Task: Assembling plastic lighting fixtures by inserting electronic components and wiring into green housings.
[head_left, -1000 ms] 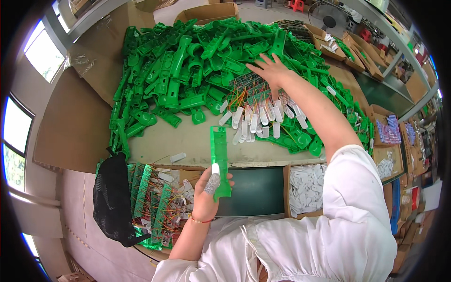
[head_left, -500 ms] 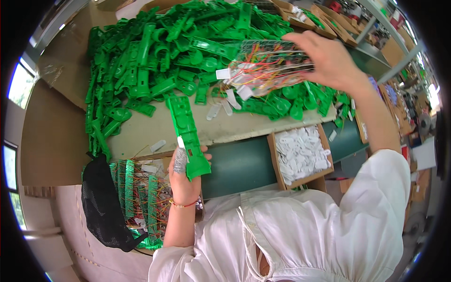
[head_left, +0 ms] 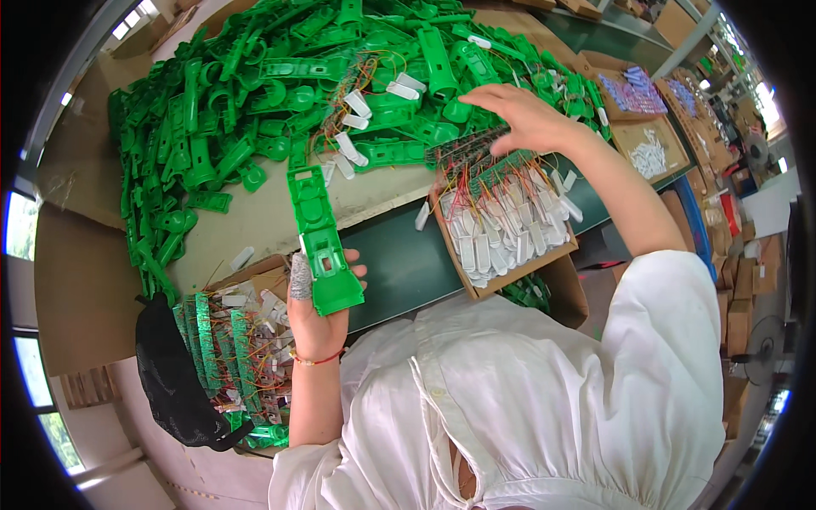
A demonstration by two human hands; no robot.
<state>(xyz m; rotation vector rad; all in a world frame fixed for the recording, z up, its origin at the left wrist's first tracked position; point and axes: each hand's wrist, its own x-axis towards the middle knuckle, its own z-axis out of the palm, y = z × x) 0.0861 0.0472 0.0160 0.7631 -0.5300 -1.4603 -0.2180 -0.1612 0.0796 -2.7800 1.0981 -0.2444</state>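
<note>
left grip [head_left: 323,314]: I see it clasping the green casing [head_left: 323,238] by its lower end
green casing: on the palm, jutting past fingers
right grip [head_left: 486,123]: spread over wired boards [head_left: 459,155]; contact, I can't tell
wired boards: far side of carton [head_left: 527,272]

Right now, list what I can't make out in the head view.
In the head view:
Left hand: fingers partly hidden by the green housing.
Box: bottom hidden by white pieces and wired boards.
Green heap: far end cut off by the picture's upper edge.
Wired boards: fine components too small.
</note>
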